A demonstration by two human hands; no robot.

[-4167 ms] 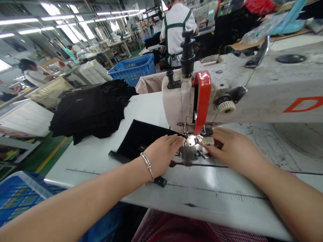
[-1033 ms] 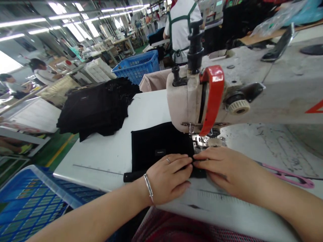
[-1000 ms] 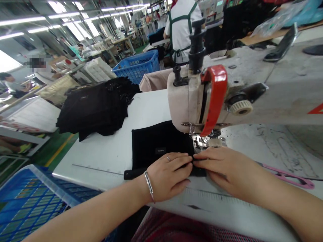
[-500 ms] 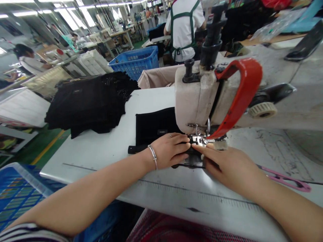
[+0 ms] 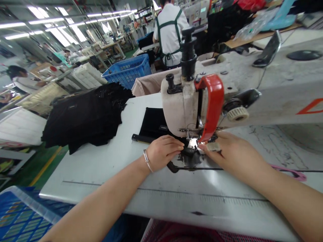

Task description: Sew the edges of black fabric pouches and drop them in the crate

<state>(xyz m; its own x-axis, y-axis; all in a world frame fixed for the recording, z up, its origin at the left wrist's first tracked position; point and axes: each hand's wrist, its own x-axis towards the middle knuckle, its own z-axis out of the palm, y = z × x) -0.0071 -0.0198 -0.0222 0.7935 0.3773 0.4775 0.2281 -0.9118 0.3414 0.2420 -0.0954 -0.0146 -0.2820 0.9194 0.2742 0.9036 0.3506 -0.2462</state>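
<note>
A black fabric piece (image 5: 154,121) with a small label lies under the head of a sewing machine (image 5: 176,107), its near edge folded into a narrow strip. My left hand (image 5: 163,153), with a bangle at the wrist, grips this folded edge just left of the presser foot (image 5: 193,143), fingers pressed together. At the foot's right side is my right hand (image 5: 233,151), fingers drawn together by the needle area. The red guard lever (image 5: 214,104) and the foot partly cover its fingertips, so what lies between them is hidden.
A stack of black fabric pieces (image 5: 83,114) sits on the table's left. Pink-handled snips (image 5: 297,175) lie beyond my right forearm. Blue crates stand behind (image 5: 128,72) and at lower left (image 5: 25,211). A person in a green-strapped apron (image 5: 170,33) stands behind the machine.
The view has shifted and turned a little. The fabric has swung at an angle under the foot. My right hand has moved back along the foot's right side; my left hand stays on the fold.
</note>
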